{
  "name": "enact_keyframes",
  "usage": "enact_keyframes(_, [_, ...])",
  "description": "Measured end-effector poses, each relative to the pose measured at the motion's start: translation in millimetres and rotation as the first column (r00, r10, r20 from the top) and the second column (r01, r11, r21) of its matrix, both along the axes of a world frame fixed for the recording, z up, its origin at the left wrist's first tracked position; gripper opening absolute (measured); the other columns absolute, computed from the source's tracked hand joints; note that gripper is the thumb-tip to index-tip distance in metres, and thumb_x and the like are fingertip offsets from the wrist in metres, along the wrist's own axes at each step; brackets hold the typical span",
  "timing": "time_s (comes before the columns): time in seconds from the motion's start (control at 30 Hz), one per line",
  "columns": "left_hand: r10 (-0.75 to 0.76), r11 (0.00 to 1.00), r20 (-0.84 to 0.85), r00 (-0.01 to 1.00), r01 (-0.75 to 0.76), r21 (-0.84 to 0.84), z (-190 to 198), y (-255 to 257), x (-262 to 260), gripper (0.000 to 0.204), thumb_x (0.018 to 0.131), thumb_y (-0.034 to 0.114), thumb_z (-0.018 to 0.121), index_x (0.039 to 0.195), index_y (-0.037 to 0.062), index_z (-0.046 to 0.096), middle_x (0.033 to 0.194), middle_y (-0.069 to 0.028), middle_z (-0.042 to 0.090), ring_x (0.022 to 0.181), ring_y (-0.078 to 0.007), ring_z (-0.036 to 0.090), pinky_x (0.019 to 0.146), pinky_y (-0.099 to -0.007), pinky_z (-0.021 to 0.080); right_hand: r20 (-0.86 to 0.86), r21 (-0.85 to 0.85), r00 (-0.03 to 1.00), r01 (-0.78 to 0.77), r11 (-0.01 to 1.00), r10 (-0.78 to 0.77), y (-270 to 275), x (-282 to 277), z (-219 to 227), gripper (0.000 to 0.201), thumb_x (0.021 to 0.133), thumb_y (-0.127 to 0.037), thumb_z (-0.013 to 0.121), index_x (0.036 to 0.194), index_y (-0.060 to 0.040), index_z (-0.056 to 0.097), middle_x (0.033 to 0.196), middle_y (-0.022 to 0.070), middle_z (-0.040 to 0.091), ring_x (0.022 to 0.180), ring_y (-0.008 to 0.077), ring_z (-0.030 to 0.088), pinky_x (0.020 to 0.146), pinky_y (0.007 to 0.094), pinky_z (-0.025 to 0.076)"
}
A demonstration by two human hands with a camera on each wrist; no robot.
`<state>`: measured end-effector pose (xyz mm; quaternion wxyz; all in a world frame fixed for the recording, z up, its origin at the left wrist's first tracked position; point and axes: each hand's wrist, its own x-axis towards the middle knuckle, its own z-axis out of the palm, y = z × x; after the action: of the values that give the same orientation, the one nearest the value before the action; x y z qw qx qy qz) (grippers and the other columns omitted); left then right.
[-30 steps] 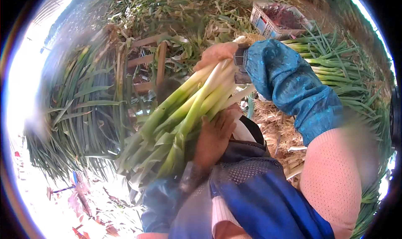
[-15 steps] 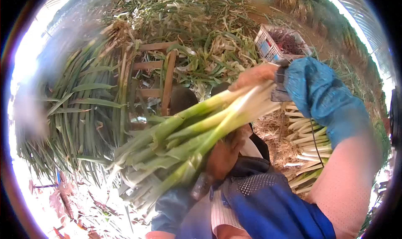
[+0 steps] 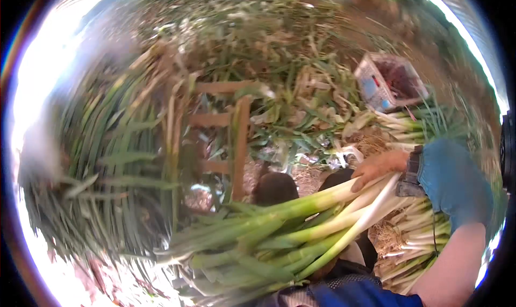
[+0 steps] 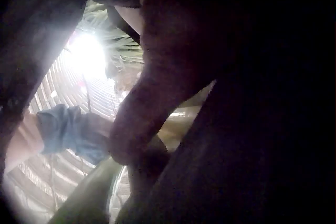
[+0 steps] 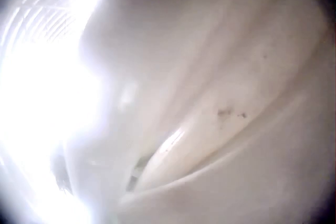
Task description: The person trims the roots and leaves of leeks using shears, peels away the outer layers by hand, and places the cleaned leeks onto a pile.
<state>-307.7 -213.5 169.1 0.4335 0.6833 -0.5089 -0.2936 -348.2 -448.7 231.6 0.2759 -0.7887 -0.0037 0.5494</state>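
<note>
A bunch of large green onions [image 3: 301, 210] lies slantwise across the person's lap, white ends to the right and green leaves to the left. My right hand [image 3: 380, 166] grips its white ends from above, with the fingers bent over the stalks. Close up in the right wrist view, pale stalks [image 5: 231, 113] take up most of the picture. The bunch hides my left hand in the head view. The left wrist view shows that hand [image 4: 152, 103] dark against the light, a digit bent over a green stalk [image 4: 89, 195].
More green onions [image 3: 113, 162] are heaped at the left beside a wooden frame [image 3: 242, 145]. Trimmed onions [image 3: 419, 237] lie in a pile at the right. A plastic crate [image 3: 371, 86] stands farther back, near scattered leaves [image 3: 306, 102] on the ground.
The right hand has moved right and down in view with the white ends, and the bunch now lies flatter and lower. The left hand has passed out of sight beneath it.
</note>
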Motion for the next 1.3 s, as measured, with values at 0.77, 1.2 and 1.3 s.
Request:
enact_keyframes(0.77, [-0.164, 0.987, 0.339, 0.927, 0.154, 0.054, 41.6, -226.3, -75.0, 0.032, 0.092, 0.024, 0.043, 0.116, 0.0045, 0.052, 0.122, -0.0133, 0.049, 0.118, -0.025, 0.041, 0.1, -0.0394, 0.03, 0.703, 0.031, 0.685, 0.239, 0.971, -0.191, 17.7, -128.4, 64.8, 0.074, 0.07, -0.063, 0.059, 0.111, -0.0009, 0.053, 0.097, 0.0188, 0.06, 0.09, 0.0274, 0.058, 0.079, 0.037, 0.045])
enact_keyframes(1.2, [-0.588, 0.806, 0.287, 0.756, 0.579, 0.125, 107.8, -212.1, -272.6, 0.033, 0.092, 0.025, 0.043, 0.116, 0.0045, 0.052, 0.122, -0.015, 0.048, 0.119, -0.026, 0.04, 0.1, -0.0406, 0.03, 0.852, 0.48, -0.237, 0.71, 0.515, -0.468, 130.8, -462.4, 127.7, 0.077, 0.063, -0.054, 0.07, 0.112, 0.0023, 0.051, 0.09, 0.019, 0.06, 0.076, 0.0247, 0.06, 0.068, 0.0343, 0.049])
enact_keyframes(1.3, [-0.726, 0.678, 0.232, 0.647, 0.73, 0.087, 140.6, -214.0, -316.6, 0.033, 0.092, 0.025, 0.043, 0.116, 0.0045, 0.051, 0.123, -0.0154, 0.047, 0.119, -0.0262, 0.04, 0.1, -0.0408, 0.03, 0.735, 0.676, -0.586, 0.671, 0.304, -0.34, 164.8, -502.7, 111.3, 0.083, 0.061, -0.045, 0.075, 0.121, 0.0019, 0.042, 0.097, 0.0193, 0.058, 0.08, 0.0269, 0.06, 0.073, 0.0362, 0.051])
